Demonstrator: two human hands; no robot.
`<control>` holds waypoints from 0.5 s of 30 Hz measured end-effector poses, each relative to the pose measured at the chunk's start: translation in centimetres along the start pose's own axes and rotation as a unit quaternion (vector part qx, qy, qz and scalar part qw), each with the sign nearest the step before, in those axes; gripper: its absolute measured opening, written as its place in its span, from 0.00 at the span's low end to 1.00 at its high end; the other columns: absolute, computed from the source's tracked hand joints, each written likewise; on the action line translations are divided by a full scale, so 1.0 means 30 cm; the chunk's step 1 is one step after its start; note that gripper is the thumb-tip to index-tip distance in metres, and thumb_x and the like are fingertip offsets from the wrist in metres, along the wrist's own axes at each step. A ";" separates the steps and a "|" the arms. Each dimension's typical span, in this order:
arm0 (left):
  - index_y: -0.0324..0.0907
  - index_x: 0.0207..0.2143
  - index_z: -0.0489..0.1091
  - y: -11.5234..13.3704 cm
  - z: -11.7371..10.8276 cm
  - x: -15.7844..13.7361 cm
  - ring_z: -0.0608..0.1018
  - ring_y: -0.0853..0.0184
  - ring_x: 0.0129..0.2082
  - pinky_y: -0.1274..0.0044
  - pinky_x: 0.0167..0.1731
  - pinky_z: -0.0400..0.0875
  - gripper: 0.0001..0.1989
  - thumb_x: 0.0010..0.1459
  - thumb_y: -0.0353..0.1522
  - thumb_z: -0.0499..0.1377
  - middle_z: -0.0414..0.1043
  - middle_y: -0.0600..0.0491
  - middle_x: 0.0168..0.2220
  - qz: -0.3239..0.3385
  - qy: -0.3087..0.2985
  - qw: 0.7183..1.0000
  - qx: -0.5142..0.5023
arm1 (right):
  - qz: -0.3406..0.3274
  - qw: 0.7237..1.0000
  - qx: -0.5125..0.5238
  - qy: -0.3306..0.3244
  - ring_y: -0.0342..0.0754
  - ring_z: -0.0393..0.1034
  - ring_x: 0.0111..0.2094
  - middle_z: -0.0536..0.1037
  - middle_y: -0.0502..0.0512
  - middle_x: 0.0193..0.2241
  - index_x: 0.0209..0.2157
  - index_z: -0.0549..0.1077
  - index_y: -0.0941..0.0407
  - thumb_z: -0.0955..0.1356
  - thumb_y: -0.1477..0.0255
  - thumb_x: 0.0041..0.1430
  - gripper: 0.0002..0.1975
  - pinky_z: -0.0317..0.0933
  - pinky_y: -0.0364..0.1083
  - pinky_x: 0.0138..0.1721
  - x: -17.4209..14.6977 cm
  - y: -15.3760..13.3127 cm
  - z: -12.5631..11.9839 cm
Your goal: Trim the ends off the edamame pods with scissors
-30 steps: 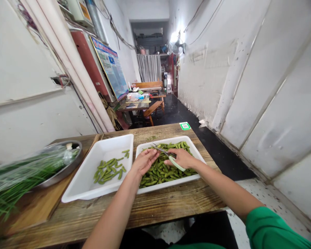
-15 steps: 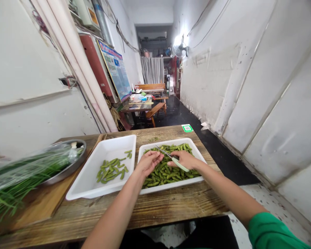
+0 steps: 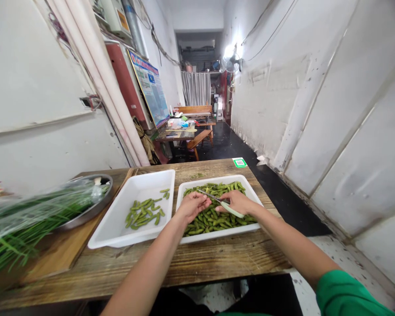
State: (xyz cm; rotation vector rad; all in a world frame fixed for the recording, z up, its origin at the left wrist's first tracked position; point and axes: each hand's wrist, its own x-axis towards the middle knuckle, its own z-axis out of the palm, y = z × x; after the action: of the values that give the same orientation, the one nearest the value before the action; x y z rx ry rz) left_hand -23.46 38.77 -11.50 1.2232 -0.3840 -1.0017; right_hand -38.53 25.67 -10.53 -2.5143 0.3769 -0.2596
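Note:
My right hand (image 3: 238, 204) is closed around a pair of scissors (image 3: 232, 210) with pale green handles. Their blades point left toward the fingertips of my left hand (image 3: 194, 206). Those fingers are pinched together; whatever is between them is too small to make out. Both hands are above a white tray (image 3: 255, 195) heaped with green soybean pods (image 3: 213, 221). To the left, a second white tray (image 3: 102, 235) holds a smaller pile of pods (image 3: 143, 213), with a few lying apart near its right side.
Long green stalks (image 3: 23, 237), partly under clear plastic, lie across a metal bowl (image 3: 110, 188) and a wooden board (image 3: 57, 261) at left. Small green scraps (image 3: 196, 175) and a QR-code card (image 3: 240, 163) are at the far edge of the wooden table (image 3: 230, 259).
The scissor blades look closer together than before. Both hands stay in nearly the same place over the full tray, and the view has shifted slightly.

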 end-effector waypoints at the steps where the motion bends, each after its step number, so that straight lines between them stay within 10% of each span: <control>1: 0.37 0.22 0.64 0.000 0.001 -0.002 0.76 0.72 0.21 0.82 0.26 0.72 0.09 0.50 0.21 0.60 0.74 0.49 0.21 -0.008 0.000 1.000 0.017 | 0.004 1.000 -0.003 -0.005 0.41 0.54 0.20 0.65 0.48 0.16 0.29 0.77 0.58 0.68 0.50 0.45 0.24 0.45 0.40 0.23 -0.001 0.001 0.001; 4: 0.37 0.22 0.64 0.024 -0.011 -0.019 0.74 0.72 0.20 0.81 0.24 0.70 0.09 0.47 0.25 0.63 0.73 0.50 0.21 -0.036 -0.015 0.996 0.086 | 0.010 1.000 -0.010 -0.009 0.41 0.56 0.20 0.65 0.48 0.16 0.28 0.77 0.57 0.68 0.50 0.45 0.23 0.45 0.40 0.23 0.003 0.010 0.005; 7: 0.38 0.26 0.68 0.097 -0.074 -0.055 0.75 0.68 0.23 0.77 0.25 0.69 0.05 0.49 0.30 0.61 0.72 0.51 0.23 0.078 0.090 0.956 0.270 | 0.022 0.999 -0.015 0.024 0.42 0.58 0.21 0.68 0.49 0.18 0.30 0.76 0.57 0.67 0.50 0.47 0.23 0.46 0.40 0.23 0.012 0.023 0.011; 12: 0.40 0.43 0.73 0.229 -0.219 -0.111 0.71 0.50 0.48 0.60 0.46 0.64 0.16 0.49 0.32 0.59 0.69 0.39 0.46 0.204 0.366 0.634 0.650 | 0.045 0.998 -0.013 0.040 0.44 0.62 0.24 0.71 0.51 0.23 0.33 0.74 0.56 0.66 0.51 0.49 0.22 0.49 0.40 0.25 0.012 0.022 0.011; 15: 0.41 0.45 0.73 0.213 -0.214 -0.096 0.69 0.53 0.51 0.63 0.50 0.61 0.17 0.52 0.33 0.56 0.66 0.40 0.52 0.232 0.287 0.602 0.708 | 0.040 0.998 -0.002 0.054 0.44 0.63 0.25 0.71 0.50 0.23 0.37 0.72 0.56 0.65 0.51 0.50 0.23 0.51 0.41 0.26 0.006 0.007 0.008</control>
State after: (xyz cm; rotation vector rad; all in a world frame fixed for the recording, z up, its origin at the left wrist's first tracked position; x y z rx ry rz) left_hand -17.63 44.91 -7.22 2.5548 -0.9864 0.4745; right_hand -38.36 25.56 -10.84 -2.4877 0.5213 -0.3640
